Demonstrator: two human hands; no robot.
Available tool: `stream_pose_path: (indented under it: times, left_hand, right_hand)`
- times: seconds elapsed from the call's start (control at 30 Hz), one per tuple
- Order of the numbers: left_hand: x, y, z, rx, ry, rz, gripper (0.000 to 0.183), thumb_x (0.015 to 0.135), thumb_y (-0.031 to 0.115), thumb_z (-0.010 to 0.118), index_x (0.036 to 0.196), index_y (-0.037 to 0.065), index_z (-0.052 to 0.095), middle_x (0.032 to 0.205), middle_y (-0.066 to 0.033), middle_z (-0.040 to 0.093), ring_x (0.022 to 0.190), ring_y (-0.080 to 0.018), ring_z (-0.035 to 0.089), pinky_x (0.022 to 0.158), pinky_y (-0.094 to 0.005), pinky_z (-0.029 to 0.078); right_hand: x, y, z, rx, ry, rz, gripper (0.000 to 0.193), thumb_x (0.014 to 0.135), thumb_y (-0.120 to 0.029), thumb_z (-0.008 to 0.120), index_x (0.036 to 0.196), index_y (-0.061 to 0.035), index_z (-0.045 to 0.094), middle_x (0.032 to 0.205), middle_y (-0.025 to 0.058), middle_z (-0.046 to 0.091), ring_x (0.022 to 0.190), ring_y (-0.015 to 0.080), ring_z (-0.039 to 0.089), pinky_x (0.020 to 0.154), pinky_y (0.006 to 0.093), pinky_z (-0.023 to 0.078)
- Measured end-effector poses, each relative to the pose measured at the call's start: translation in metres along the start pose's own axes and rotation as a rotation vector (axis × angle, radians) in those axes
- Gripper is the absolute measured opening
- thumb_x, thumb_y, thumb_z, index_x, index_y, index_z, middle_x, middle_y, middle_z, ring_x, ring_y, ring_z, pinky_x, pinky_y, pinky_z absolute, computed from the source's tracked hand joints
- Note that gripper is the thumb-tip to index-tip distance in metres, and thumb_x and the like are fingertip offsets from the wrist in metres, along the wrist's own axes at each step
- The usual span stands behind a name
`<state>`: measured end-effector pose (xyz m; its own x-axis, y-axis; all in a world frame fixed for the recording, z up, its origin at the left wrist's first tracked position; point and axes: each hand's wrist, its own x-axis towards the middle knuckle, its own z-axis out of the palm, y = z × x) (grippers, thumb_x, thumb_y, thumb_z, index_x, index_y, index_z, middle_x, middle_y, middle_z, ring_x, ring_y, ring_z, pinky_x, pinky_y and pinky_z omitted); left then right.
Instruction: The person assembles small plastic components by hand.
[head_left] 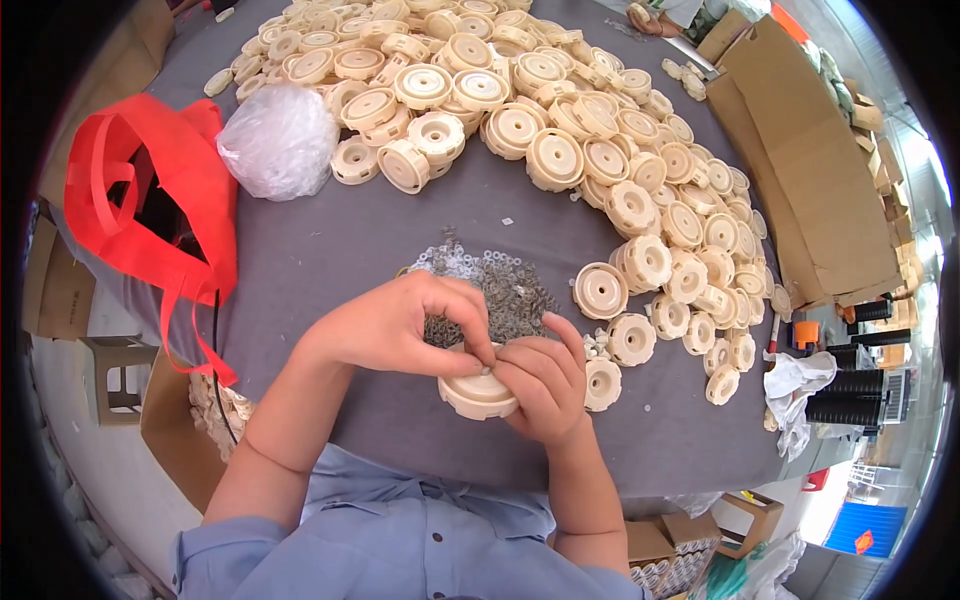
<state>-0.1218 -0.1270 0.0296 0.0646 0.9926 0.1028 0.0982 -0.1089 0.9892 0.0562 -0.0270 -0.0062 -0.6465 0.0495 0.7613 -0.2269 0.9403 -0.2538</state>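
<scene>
Near the table's front edge, my right hand (546, 388) is closed around a round cream plastic cap (474, 400) with a notched rim. My left hand (395, 322) pinches thumb and forefinger together over the cap's centre; a tiny pale piece seems to show there, too small to name. Just beyond both hands lies a heap of small dark metal springs (518, 292), partly hidden by my fingers. Small white rings (455, 263) are gathered along its far left side. Right of my right hand are a few little white pieces (597, 345) and a loose cream cap (601, 384).
A large pile of cream plastic caps (605, 160) curves across the back and right of the grey-covered table (350, 240). At left sit a clear plastic bag (280, 142) and a red tote bag (205, 190). Cardboard (800, 160) stands along the right edge. Another person's hand (645, 18) shows at the far side.
</scene>
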Motion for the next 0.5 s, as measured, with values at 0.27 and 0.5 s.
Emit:
stream_pose_path:
  times: [0.27, 0.5]
  left_hand:
    - [0.004, -0.005, 0.008, -0.060, 0.046, 0.071, 0.009, 0.072, 0.005, 0.067, 0.079, 0.001, 0.066, 0.076, -0.0048, 0.061, 0.075, -0.0132, 0.058, 0.071, -0.0258, 0.045]
    - [0.009, -0.008, 0.012, -0.193, 0.040, 0.057, 0.017, 0.070, 0.006, 0.070, 0.085, 0.002, 0.064, 0.083, -0.0053, 0.060, 0.080, -0.0138, 0.056, 0.074, -0.0265, 0.044]
  right_hand:
    - [-0.001, 0.001, 0.000, 0.059, 0.055, 0.031, 0.020, 0.067, -0.004, 0.060, 0.087, -0.0034, 0.056, 0.085, 0.0077, 0.061, 0.077, 0.0216, 0.060, 0.086, 0.0440, 0.044]
    - [-0.003, 0.006, -0.002, 0.100, 0.090, 0.146, 0.027, 0.061, -0.004, 0.066, 0.086, -0.0058, 0.055, 0.083, 0.0059, 0.061, 0.076, 0.0215, 0.059, 0.087, 0.0430, 0.041]
